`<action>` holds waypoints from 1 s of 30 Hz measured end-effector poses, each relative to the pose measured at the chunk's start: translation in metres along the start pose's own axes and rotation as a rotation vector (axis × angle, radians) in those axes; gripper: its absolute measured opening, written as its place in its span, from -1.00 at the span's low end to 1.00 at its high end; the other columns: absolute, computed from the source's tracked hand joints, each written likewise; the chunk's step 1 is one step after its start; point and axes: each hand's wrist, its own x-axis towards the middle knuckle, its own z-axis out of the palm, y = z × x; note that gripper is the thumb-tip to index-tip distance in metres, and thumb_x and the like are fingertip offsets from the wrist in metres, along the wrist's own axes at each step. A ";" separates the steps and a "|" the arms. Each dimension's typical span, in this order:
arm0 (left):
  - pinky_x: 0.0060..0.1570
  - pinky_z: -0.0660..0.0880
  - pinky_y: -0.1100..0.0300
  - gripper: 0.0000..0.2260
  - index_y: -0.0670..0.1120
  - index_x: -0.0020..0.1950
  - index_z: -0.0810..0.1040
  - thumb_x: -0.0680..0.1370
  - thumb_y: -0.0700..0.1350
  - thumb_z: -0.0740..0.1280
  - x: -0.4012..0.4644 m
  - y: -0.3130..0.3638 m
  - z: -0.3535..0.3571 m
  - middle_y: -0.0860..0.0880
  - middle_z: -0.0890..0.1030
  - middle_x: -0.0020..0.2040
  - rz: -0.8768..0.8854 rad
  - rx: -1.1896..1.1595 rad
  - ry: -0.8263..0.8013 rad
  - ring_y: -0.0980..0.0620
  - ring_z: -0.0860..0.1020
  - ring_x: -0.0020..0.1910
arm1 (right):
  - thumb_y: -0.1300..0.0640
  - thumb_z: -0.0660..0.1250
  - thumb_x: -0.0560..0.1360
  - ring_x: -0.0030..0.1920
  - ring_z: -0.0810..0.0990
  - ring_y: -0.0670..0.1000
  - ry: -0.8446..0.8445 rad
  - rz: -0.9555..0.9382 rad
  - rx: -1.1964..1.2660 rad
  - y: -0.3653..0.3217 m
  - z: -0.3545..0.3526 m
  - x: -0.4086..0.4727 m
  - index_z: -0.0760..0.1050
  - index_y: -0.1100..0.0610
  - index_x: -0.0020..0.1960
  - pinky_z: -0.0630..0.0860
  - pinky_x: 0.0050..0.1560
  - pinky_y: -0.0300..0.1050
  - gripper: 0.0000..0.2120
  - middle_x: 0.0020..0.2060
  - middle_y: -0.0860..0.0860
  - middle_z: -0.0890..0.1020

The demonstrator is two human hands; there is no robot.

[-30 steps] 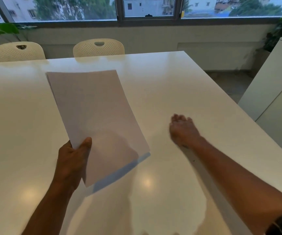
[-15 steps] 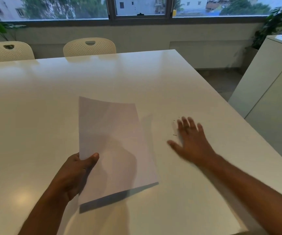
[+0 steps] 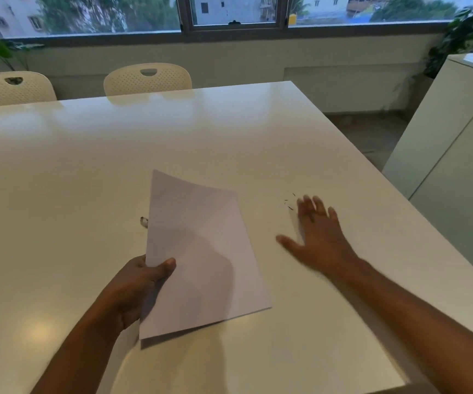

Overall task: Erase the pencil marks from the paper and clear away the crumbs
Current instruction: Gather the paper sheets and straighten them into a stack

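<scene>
Crumb-clearing is in hand: the left hand (image 3: 141, 282) pinches the paper (image 3: 201, 251) off the desk (image 3: 229, 143) while the right hand (image 3: 319, 237), fingers spread and empty, should next sweep the crumbs (image 3: 288, 203) toward the desk's right edge.

The left hand (image 3: 137, 282) has lowered the paper (image 3: 201, 251) nearer the surface (image 3: 229, 143). The right hand (image 3: 319, 241), earlier curled, now lies spread flat beside the crumbs (image 3: 288, 202).

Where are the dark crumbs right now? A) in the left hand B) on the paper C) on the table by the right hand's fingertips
C: the crumbs lie on the table just off the right hand fingertips, apart from the paper.
</scene>
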 end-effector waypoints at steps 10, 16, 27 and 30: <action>0.24 0.46 -0.32 -0.68 -0.30 0.24 0.54 0.54 -0.17 0.42 0.009 0.013 0.009 -0.30 0.68 0.06 -0.001 0.065 -0.011 -0.36 0.62 0.08 | -0.49 -0.07 0.45 0.59 -0.22 0.07 -0.011 -0.125 0.112 -0.017 -0.012 -0.046 -0.15 0.18 0.61 -0.15 0.55 0.14 -0.01 0.60 0.05 -0.11; 0.03 0.52 -0.12 -0.78 -0.35 0.24 0.50 0.62 -0.30 0.28 0.010 0.018 0.020 -0.31 0.64 0.06 -0.024 0.020 -0.022 -0.28 0.61 0.00 | -0.38 0.03 0.51 0.59 -0.06 0.15 0.092 0.167 0.153 0.030 -0.005 0.007 -0.02 0.26 0.59 -0.08 0.54 0.14 -0.09 0.58 0.18 0.07; 0.10 0.57 -0.19 -0.72 -0.19 0.28 0.48 0.61 -0.14 0.37 0.023 0.021 0.004 -0.23 0.64 0.09 0.050 0.371 0.178 -0.25 0.63 0.02 | 0.01 0.19 0.61 0.46 0.34 0.21 0.280 0.116 0.485 0.015 -0.022 -0.011 0.32 0.37 0.45 0.20 0.46 0.00 -0.45 0.42 0.28 0.40; 0.02 0.61 -0.15 -0.74 -0.13 0.24 0.48 0.58 -0.17 0.40 0.026 0.020 0.002 -0.18 0.66 0.00 0.074 0.510 0.233 -0.19 0.64 -0.04 | -0.09 -0.02 0.58 0.43 0.40 0.23 0.155 -0.203 0.291 -0.027 -0.015 -0.024 0.39 0.34 0.41 0.23 0.45 0.08 -0.37 0.40 0.26 0.44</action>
